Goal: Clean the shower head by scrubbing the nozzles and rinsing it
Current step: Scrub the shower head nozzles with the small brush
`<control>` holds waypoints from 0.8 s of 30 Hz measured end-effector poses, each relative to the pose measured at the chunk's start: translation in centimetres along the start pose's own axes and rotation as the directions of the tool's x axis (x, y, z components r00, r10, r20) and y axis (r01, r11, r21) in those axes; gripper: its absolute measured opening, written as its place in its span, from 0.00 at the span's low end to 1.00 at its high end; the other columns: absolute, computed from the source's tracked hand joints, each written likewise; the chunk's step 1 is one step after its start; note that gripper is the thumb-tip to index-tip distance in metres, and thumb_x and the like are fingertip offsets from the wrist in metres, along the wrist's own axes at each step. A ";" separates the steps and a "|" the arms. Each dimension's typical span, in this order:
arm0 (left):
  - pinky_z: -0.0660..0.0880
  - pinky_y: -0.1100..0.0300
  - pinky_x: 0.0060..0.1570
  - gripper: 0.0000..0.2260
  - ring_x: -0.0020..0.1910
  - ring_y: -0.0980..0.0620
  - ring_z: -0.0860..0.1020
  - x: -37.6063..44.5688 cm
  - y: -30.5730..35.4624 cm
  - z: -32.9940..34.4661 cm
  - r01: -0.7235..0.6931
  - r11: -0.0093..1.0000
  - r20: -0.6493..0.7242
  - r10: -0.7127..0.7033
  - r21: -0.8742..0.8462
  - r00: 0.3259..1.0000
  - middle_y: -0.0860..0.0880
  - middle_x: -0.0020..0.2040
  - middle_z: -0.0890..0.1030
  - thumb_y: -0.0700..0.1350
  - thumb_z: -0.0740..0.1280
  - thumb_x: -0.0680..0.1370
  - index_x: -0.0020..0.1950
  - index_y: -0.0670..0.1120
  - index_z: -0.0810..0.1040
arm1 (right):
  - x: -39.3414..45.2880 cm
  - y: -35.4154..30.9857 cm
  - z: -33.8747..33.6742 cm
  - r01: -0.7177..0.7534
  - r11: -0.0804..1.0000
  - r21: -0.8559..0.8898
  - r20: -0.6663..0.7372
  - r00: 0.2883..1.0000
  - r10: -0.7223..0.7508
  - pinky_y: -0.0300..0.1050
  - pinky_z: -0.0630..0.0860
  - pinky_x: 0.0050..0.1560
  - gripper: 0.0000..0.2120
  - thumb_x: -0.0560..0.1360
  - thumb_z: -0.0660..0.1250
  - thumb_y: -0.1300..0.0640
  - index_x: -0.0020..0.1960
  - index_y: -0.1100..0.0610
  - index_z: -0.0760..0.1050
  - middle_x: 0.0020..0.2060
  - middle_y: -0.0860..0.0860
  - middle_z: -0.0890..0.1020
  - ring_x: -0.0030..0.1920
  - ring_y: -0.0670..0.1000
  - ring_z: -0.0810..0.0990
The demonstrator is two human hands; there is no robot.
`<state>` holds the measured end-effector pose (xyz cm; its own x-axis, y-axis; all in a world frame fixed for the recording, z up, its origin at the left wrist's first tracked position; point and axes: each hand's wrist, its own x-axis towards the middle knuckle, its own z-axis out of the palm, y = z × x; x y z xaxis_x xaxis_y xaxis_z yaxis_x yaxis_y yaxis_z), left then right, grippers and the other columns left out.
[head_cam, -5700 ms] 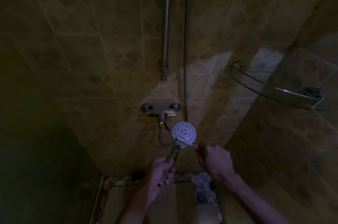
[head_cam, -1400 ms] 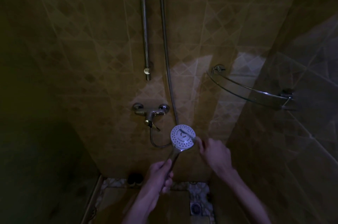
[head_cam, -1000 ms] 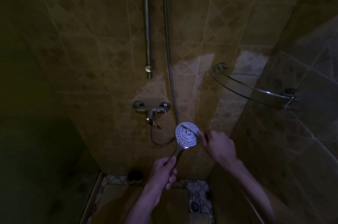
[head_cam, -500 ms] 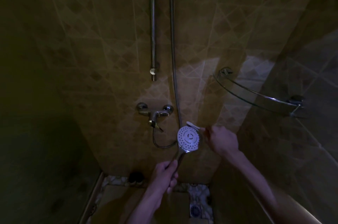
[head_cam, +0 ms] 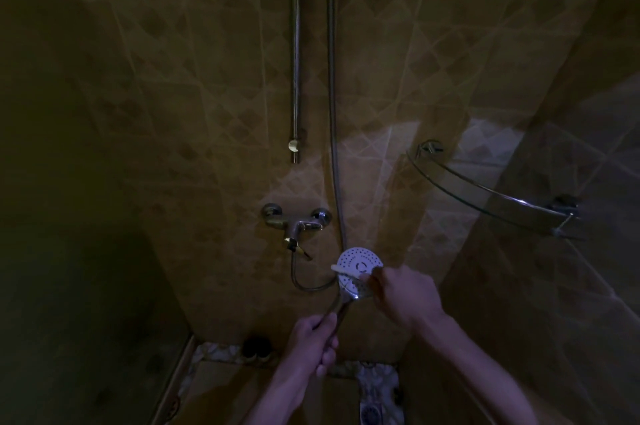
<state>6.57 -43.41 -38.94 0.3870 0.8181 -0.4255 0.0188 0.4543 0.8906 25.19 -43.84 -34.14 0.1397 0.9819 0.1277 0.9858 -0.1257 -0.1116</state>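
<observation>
Low in the dim tiled shower corner, the left hand [head_cam: 313,343] is closed around the chrome handle of the shower head [head_cam: 360,267], holding it tilted with the white nozzle face turned toward the camera; the head sits just below and to the right of the wall mixer tap [head_cam: 298,222]; its hose [head_cam: 331,78] loops from under the tap to the handle and also runs up the wall beside the vertical riser rail [head_cam: 295,50]. The right hand [head_cam: 405,296] is at the right edge of the head, fingers pinched on a pale toothbrush [head_cam: 348,270]; the brush end lies across the nozzle face, touching it. A glass corner shelf [head_cam: 491,201] is mounted on the right wall, well apart from both hands. A floor drain [head_cam: 372,416] lies below the right forearm; lighting is too low to resolve any water flow.
</observation>
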 end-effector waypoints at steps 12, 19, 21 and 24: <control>0.55 0.69 0.16 0.12 0.18 0.57 0.63 0.4 -0.1 0.2 -0.009 1.000 0.024 0.009 0.014 1.000 0.50 0.25 0.71 0.47 0.63 0.80 0.38 0.42 0.73 | -1.9 0.7 1.7 0.070 0.997 -0.038 -0.032 0.997 -0.072 0.43 0.78 0.37 0.21 0.79 0.48 0.37 0.46 0.47 0.74 0.35 0.47 0.80 0.34 0.45 0.79; 0.56 0.67 0.21 0.12 0.20 0.56 0.64 0.5 0.2 0.5 0.008 1.000 0.042 -0.009 0.021 0.999 0.51 0.27 0.72 0.51 0.64 0.78 0.40 0.45 0.74 | -1.3 1.3 0.4 0.010 0.999 -0.039 -0.088 0.996 -0.013 0.43 0.71 0.34 0.26 0.77 0.46 0.33 0.41 0.50 0.73 0.33 0.48 0.79 0.35 0.48 0.79; 0.55 0.69 0.19 0.11 0.20 0.56 0.63 0.5 0.1 0.3 0.002 1.000 0.040 -0.002 0.000 0.999 0.50 0.28 0.71 0.50 0.64 0.79 0.40 0.44 0.73 | -1.5 1.8 -0.5 -0.054 0.998 -0.038 -0.134 0.990 0.049 0.41 0.66 0.30 0.25 0.79 0.49 0.35 0.36 0.51 0.70 0.29 0.48 0.76 0.31 0.47 0.76; 0.56 0.68 0.17 0.11 0.20 0.57 0.64 0.3 -0.2 0.3 0.006 1.000 0.040 -0.006 0.003 0.999 0.49 0.29 0.72 0.48 0.63 0.79 0.40 0.43 0.73 | -1.3 2.8 -0.8 -0.077 0.996 -0.041 -0.124 0.990 0.072 0.40 0.63 0.29 0.23 0.79 0.51 0.37 0.38 0.50 0.74 0.28 0.47 0.73 0.29 0.46 0.72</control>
<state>6.93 -43.39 -39.17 0.4234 0.8007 -0.4238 0.0236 0.4579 0.8887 27.87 -45.64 -33.79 0.2205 0.9452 0.2406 0.9750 -0.2070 -0.0805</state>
